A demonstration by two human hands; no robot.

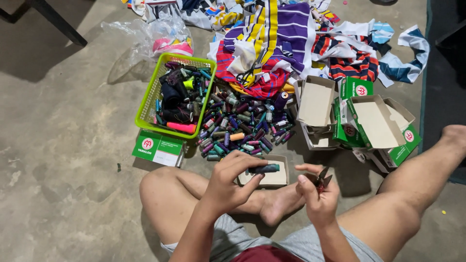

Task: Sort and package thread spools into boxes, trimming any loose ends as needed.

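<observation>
I sit cross-legged on a concrete floor. My left hand [227,183] grips a small dark teal thread spool [265,169] and holds it level over a small open cardboard box [277,178] by my foot. My right hand [316,193] is closed around small red-handled thread snips [322,180], whose blades point up, a short gap right of the spool. A heap of loose thread spools [242,128] in many colours lies just beyond my hands.
A green plastic basket [149,99] of dark spools stands at the left of the heap, with a flat green-and-white box [158,148] in front of it. Open green-and-white cartons [374,123] sit at the right. Striped cloth scraps [276,43] and a plastic bag [160,34] lie beyond.
</observation>
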